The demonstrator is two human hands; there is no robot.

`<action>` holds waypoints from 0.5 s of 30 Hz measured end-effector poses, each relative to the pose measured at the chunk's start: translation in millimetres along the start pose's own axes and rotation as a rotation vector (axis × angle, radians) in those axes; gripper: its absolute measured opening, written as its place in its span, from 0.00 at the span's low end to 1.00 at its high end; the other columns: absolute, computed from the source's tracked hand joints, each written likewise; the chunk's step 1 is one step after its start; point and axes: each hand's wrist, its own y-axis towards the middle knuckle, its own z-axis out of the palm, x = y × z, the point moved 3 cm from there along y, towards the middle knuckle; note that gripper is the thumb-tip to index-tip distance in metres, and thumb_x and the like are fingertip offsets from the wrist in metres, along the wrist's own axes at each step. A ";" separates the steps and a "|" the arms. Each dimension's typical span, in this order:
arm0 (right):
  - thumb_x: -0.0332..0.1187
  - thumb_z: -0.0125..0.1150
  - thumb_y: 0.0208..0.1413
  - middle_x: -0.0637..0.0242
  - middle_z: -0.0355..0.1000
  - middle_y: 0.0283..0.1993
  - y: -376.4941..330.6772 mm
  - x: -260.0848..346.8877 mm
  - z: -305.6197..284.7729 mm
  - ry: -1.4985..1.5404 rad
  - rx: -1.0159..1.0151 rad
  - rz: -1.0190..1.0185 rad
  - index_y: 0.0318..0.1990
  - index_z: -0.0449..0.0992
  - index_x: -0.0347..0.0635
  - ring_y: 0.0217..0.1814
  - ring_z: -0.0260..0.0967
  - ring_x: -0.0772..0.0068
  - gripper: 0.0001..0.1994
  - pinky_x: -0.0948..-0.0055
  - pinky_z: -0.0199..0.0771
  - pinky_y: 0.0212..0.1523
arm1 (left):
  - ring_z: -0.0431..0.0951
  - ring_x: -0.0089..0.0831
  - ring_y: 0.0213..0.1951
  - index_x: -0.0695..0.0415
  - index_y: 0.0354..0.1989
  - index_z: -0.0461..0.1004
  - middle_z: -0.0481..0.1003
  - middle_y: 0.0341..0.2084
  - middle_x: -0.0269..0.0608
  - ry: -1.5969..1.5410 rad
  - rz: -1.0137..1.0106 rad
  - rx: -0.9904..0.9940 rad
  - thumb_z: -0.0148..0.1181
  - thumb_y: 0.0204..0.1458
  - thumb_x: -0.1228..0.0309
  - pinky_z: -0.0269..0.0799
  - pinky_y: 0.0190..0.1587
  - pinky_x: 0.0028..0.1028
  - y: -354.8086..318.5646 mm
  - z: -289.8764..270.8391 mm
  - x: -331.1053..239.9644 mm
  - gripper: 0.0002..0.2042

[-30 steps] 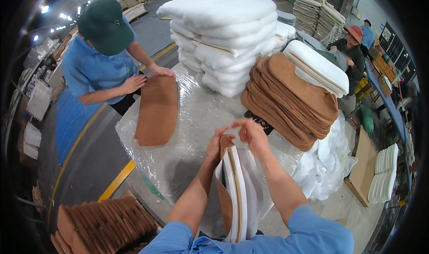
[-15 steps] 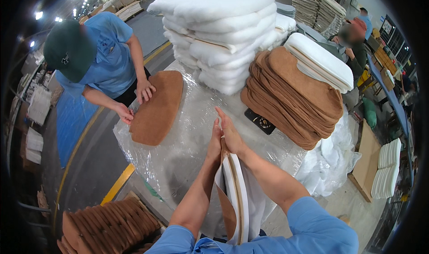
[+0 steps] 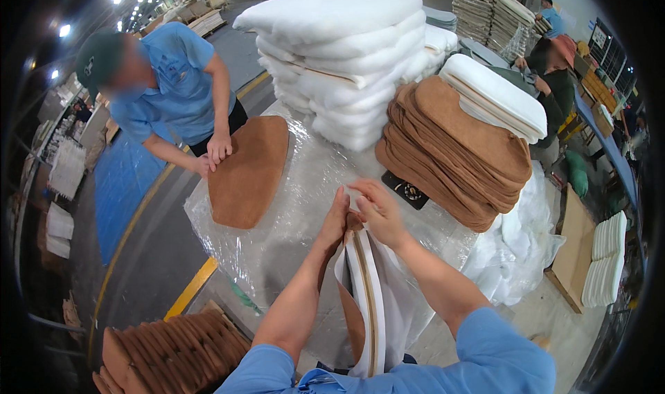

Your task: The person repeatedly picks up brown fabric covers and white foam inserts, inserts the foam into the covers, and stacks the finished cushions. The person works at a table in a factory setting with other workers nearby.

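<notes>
In front of my body a brown cover with white lining (image 3: 357,276) stands on edge, a tan strip like a zipper running between its white bands. My left hand (image 3: 335,217) lies along the left of its far brown end and holds it, thumb side up. Close to that same end on the right is my right hand (image 3: 381,212), its fingers loosely bent and apart, slightly smeared. The far tip of the cover shows between the two hands; the inner fingers of my left hand are hidden.
A plastic-wrapped table (image 3: 312,179) bears a brown panel (image 3: 249,176) under another person's hands (image 3: 215,151), fluffy white pads (image 3: 346,55), stacked brown covers (image 3: 457,145) and a small black card (image 3: 405,189). More brown pieces (image 3: 170,345) stand at lower left.
My right hand has come away from the flat press against my left hand, its fingers now bent. The other person's hands have moved together at the panel's left edge.
</notes>
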 end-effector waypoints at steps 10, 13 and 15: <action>0.25 0.71 0.58 0.63 0.80 0.57 -21.3 31.5 -7.5 0.137 0.456 0.085 0.55 0.83 0.42 0.68 0.71 0.63 0.16 0.64 0.70 0.68 | 0.74 0.37 0.63 0.54 0.82 0.40 0.79 0.57 0.51 0.273 -0.377 0.172 0.31 0.65 0.27 0.60 0.70 0.36 11.9 -9.6 -28.1 0.49; 0.28 0.69 0.59 0.63 0.80 0.58 -20.3 31.1 -4.0 0.124 0.487 0.107 0.54 0.83 0.44 0.63 0.74 0.65 0.15 0.67 0.72 0.64 | 0.74 0.37 0.64 0.51 0.83 0.40 0.79 0.58 0.52 0.416 -0.411 0.201 0.28 0.64 0.26 0.58 0.72 0.38 15.1 -8.1 -47.2 0.49; 0.29 0.68 0.61 0.64 0.80 0.57 -19.9 22.6 -3.9 0.119 0.429 0.081 0.53 0.83 0.44 0.60 0.76 0.67 0.13 0.68 0.74 0.61 | 0.75 0.38 0.63 0.50 0.83 0.43 0.79 0.58 0.52 0.535 -0.421 0.250 0.28 0.63 0.24 0.59 0.72 0.39 23.5 4.9 -63.2 0.50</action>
